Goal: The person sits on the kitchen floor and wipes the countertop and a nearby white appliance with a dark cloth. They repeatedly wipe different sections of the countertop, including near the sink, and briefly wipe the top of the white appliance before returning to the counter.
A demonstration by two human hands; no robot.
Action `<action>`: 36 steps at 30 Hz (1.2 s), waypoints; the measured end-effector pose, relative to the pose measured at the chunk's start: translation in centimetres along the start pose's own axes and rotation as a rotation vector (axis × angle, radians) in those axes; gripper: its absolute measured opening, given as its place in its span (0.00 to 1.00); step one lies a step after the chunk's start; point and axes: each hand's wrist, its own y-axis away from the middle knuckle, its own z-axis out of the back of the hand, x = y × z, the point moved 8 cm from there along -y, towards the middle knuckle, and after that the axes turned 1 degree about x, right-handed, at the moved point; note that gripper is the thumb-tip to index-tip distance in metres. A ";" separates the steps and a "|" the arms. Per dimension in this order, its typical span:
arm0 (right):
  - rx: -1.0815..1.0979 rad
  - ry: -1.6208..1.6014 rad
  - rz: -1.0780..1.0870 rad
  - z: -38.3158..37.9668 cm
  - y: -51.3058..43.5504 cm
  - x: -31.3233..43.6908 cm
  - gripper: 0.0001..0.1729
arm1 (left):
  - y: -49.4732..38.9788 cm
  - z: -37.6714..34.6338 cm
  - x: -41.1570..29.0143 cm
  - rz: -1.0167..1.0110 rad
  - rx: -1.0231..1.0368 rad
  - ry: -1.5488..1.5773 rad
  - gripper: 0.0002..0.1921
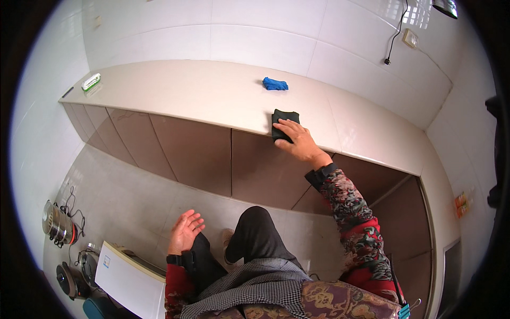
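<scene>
My right hand [295, 138] lies over a folded dark cloth [286, 115] at the front edge of the pale countertop [179, 87]. Its fingers press on top of the cloth, which partly hangs at the edge. Farther back, near the tiled wall, sits a crumpled blue cloth [275, 83], apart from the hand. My left hand [185, 232] hangs in the air above the floor, palm turned up, fingers spread and holding nothing.
Brown cabinet doors [191, 147] run below the counter. A white-and-green packet [91, 82] rests at its far left end. A plugged cord [394, 38] dangles on the wall. At lower left stand a steamer pot [58, 223], a dark cooker [71, 280] and a white appliance [127, 279].
</scene>
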 end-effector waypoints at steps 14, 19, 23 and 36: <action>-0.117 0.073 0.131 -1.5 -3.4 3.5 0.29 | 0.1 0.0 0.1 -0.006 0.021 0.018 0.22; -0.169 0.134 0.157 -4.8 -7.0 6.5 0.29 | -0.5 0.2 0.4 0.029 0.024 -0.006 0.22; -0.175 0.193 0.150 -6.5 -8.4 8.0 0.29 | -0.5 0.4 0.6 0.032 0.010 -0.004 0.22; -0.315 0.319 0.159 -0.1 1.1 3.3 0.29 | 0.2 1.2 0.4 -0.021 -0.013 -0.031 0.22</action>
